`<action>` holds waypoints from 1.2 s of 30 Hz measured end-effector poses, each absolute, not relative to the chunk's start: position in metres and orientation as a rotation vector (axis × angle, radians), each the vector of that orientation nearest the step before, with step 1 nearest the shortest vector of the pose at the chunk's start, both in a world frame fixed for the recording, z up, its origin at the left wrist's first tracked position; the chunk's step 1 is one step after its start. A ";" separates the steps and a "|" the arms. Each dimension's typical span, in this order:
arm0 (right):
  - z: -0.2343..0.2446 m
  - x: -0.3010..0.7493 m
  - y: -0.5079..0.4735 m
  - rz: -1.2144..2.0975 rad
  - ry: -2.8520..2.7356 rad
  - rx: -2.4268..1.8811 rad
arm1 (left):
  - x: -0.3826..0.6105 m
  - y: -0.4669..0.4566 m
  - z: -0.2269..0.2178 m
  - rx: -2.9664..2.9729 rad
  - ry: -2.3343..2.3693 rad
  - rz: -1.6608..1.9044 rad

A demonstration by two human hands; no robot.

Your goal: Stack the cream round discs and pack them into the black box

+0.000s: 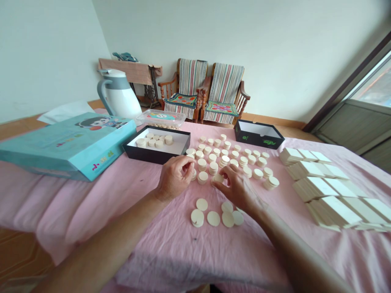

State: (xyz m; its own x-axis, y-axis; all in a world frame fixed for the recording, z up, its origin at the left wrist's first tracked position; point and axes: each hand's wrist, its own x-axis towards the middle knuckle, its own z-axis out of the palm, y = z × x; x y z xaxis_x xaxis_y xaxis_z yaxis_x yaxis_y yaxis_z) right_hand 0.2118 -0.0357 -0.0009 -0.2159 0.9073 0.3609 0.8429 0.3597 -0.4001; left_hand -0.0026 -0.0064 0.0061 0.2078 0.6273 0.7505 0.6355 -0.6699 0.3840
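Observation:
Many round pale discs, wood or card by their look, stand in short stacks (213, 167) on the pink cloth. My right hand (240, 185) has its thumb and fingers closed around a disc stack (218, 178) in the front row. Left of it, my left hand (174, 176) is curled with thumb and fingertips together, beside a partly covered stack (194, 175); whether anything is between those fingertips is hidden. Nearer to me, several loose discs (213, 218) lie flat, some overlapping.
A black tray (152, 156) with disc stacks is at left, beside a turquoise box (64, 142). Behind are a clear plastic container (161, 116) and a white-grey jug (120, 95). Another black box (259, 138) stands back right. Piles of pale rectangular pieces (328, 187) fill the right side.

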 end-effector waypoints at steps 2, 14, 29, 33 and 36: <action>-0.002 0.211 -0.034 0.146 -2.106 -1.525 | -0.003 -0.007 0.006 -2.438 -1.279 -1.509; 0.005 0.210 -0.035 0.190 -2.130 -1.535 | -0.003 -0.007 0.007 -2.450 -1.272 -1.521; 0.031 0.241 -0.063 0.765 -2.679 -1.152 | -0.003 -0.006 0.007 -2.451 -1.287 -1.500; 0.033 0.237 -0.063 0.703 -2.697 -1.189 | -0.003 -0.005 0.006 -2.459 -1.293 -1.490; 0.033 0.237 -0.062 0.528 -2.624 -1.362 | -0.003 -0.005 0.005 -2.460 -1.294 -1.495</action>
